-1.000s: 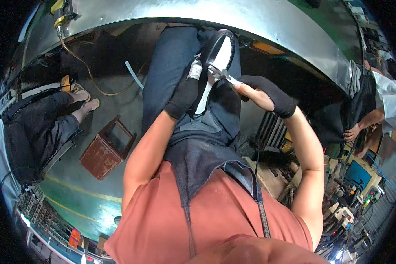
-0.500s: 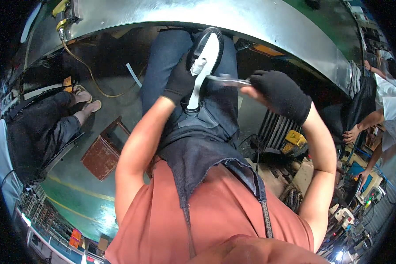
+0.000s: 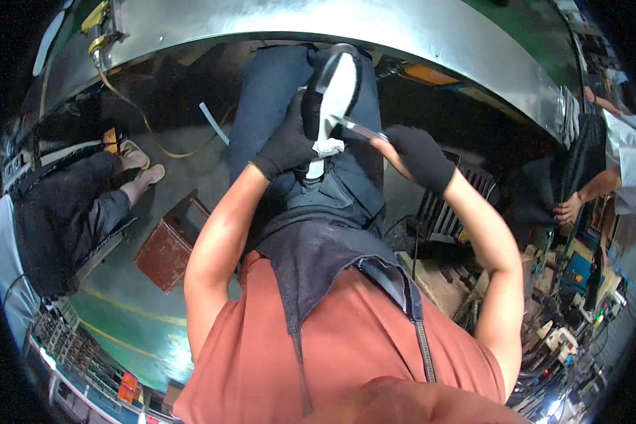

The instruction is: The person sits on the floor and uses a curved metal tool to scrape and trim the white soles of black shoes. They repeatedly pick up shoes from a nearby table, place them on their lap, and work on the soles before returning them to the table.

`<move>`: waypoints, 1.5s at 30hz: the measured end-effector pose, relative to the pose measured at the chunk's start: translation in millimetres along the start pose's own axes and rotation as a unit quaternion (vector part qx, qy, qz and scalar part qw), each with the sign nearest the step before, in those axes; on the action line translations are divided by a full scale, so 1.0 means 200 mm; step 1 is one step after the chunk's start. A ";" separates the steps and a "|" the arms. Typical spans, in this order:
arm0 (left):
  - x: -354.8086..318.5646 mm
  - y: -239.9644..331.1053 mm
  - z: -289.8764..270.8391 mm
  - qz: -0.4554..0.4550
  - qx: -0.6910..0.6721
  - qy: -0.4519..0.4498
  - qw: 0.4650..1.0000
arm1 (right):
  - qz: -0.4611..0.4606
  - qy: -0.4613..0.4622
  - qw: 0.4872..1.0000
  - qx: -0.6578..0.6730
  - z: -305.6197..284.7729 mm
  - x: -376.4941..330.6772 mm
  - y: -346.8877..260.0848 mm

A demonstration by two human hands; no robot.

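A black shoe (image 3: 341, 88) lies bottom up along my lap, its white underside facing me and its black edge around it. My left hand (image 3: 287, 141), in a black glove, is closed around the shoe's left side. A crumpled white scrap (image 3: 328, 148) sits by its fingertips, across the narrow part of the underside. My right hand (image 3: 422, 157), also gloved in black with the thumb bare, grips a shiny metal pincers-like tool (image 3: 364, 130). The tool's tip is at the right edge of the white underside; whether it touches cannot be made out.
A metal bench (image 3: 374, 21) curves across the front, with a yellow-and-black air tool (image 3: 97, 32) and hose at its left end. At left are a brown stool (image 3: 168, 244) and a seated person's legs (image 3: 113, 177). Another person's hand (image 3: 569, 208) shows at right, near machinery.
My right hand has moved left and slightly down with the tool. The crumpled white scrap has shifted down along the underside, and my left hand has slid down a little.
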State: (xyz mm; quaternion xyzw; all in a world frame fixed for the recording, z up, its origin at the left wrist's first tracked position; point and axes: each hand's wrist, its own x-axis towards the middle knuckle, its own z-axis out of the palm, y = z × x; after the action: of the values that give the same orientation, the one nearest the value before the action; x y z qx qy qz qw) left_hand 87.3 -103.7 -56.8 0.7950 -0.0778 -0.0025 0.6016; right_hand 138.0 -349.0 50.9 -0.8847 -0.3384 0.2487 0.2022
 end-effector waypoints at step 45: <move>0.01 0.21 -0.17 -0.205 -0.361 0.015 0.910 | 0.285 0.142 0.793 0.519 0.81 -0.28 -0.22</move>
State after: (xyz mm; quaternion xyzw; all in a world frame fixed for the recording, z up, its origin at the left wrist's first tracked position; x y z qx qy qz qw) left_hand 87.4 -81.5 -6.9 0.5220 0.1021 -0.1413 0.8349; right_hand -12.9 -327.7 -37.7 -0.7286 0.1418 0.3053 0.5965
